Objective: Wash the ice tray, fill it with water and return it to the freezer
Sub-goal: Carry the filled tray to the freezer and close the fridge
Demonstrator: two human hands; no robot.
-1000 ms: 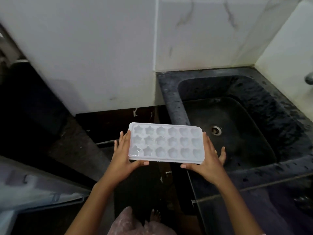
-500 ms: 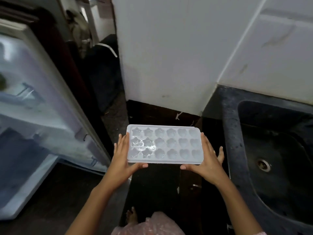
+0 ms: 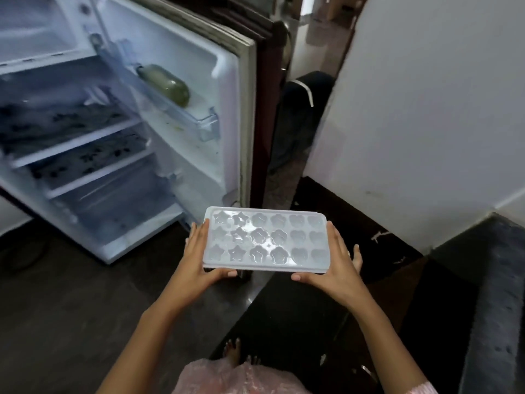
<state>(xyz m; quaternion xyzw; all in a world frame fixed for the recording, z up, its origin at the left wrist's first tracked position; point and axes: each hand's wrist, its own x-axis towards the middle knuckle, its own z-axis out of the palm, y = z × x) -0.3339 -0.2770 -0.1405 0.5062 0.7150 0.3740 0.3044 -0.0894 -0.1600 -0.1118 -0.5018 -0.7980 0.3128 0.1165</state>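
Observation:
A white ice tray (image 3: pixel 265 240) with star and heart moulds is held level in front of me, water glinting in its cells. My left hand (image 3: pixel 197 258) grips its left end, thumb along the front edge. My right hand (image 3: pixel 338 268) grips the right end the same way. The open fridge (image 3: pixel 85 132) stands to the upper left, its white freezer compartment (image 3: pixel 37 27) at the top left corner. The tray is lower than the fridge and to its right.
The fridge door (image 3: pixel 199 89) swings open toward me with a green bottle (image 3: pixel 164 83) in its shelf. A white wall (image 3: pixel 420 115) rises at right. The dark counter edge (image 3: pixel 494 294) runs down the right side. My bare foot (image 3: pixel 233 351) stands on the dark floor.
My view has swung left from the sink to the open fridge. Both hands keep the tray level with the same grip.

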